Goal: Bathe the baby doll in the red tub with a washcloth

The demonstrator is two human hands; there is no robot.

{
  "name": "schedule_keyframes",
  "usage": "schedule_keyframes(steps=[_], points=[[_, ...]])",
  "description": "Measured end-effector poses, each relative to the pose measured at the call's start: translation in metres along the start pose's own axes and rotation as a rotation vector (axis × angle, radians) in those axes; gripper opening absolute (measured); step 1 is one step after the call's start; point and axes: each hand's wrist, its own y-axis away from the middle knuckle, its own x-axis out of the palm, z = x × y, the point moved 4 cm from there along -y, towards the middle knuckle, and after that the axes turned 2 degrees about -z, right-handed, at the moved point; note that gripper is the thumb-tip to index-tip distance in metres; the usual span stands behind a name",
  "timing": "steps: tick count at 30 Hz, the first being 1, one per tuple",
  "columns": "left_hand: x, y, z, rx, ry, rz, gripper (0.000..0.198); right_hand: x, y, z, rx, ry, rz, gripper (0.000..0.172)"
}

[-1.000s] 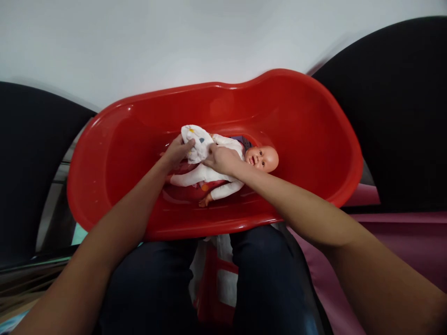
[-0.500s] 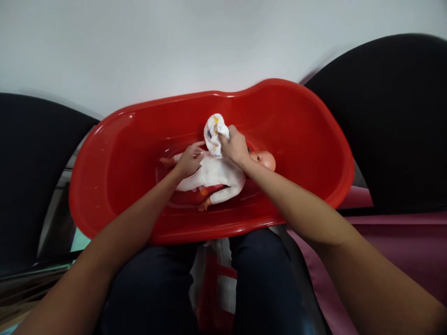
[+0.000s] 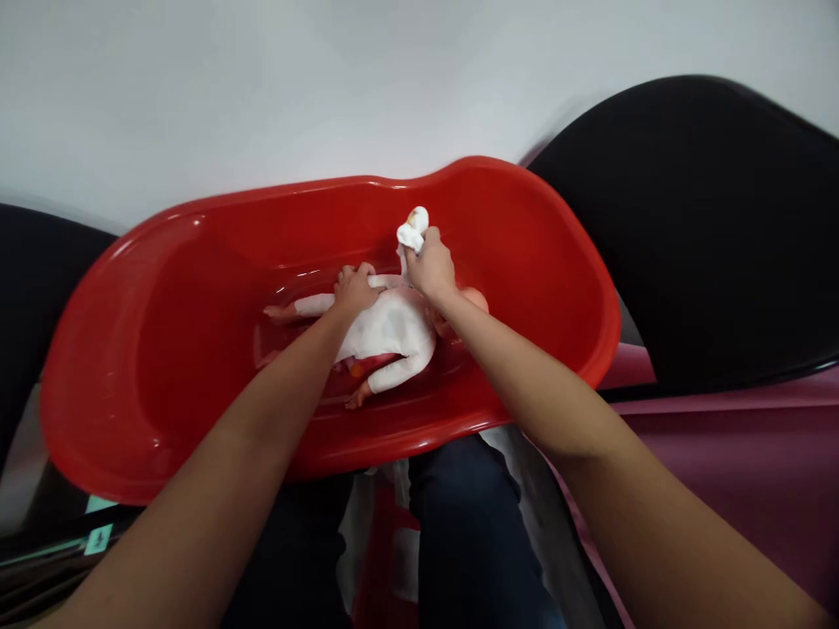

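- Because the view looked down from the head, the red plastic baby bath (image 3: pixel 163 349) filled the middle of the picture, its glossy rim curving wide above the person's dark jeans (image 3: pixel 472 533).
- Black curved padded shapes (image 3: pixel 688 227) rose beyond the bath on the right, a mauve surface (image 3: pixel 721 489) lay below them, and a pale wall (image 3: pixel 328 79) ran along the top.
- The baby doll (image 3: pixel 386 336) lay on its back in the middle of the bath, dressed in a white long-sleeved sleepsuit (image 3: pixel 399 323), with its head mostly hidden behind the right forearm.
- It looked firm and fairly light, though its smooth surface would likely turn slippery if wet; the torso seemed the surest place to take hold, as the thin limbs offered less support and the soft suit could slide.
- The left hand (image 3: pixel 356 290) rested on the doll's upper body, its fingers spread and pressing down, pinching nothing.
- The right hand (image 3: pixel 429 266) held a small white cloth (image 3: pixel 412 229), soft and bunched, just above the doll's shoulder.
- Its fingers were closed around the cloth's lower end, apparently pinching it against the thumb, though the knuckles partly hid the grip.
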Motion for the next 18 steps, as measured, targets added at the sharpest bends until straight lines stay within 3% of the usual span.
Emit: schedule_keyframes(steps=[4,8,13,15,18], points=[[-0.007,0.004,0.002,0.098,-0.025,0.051,0.039,0.004,0.002,0.002,0.037,-0.09,0.016,0.034],[-0.019,0.017,0.002,0.219,-0.048,0.119,0.046,0.004,0.008,0.006,0.043,-0.055,0.063,0.036],[-0.021,0.046,0.011,0.143,0.012,0.243,0.032,0.009,0.014,0.013,-0.001,0.023,0.089,0.035],[-0.022,0.051,0.015,0.106,0.05,0.217,0.03,0.012,0.015,0.014,-0.013,0.053,0.118,0.035],[-0.03,0.048,0.02,0.121,0.106,0.06,0.022,0.016,0.017,0.013,-0.04,0.07,0.137,0.034]])
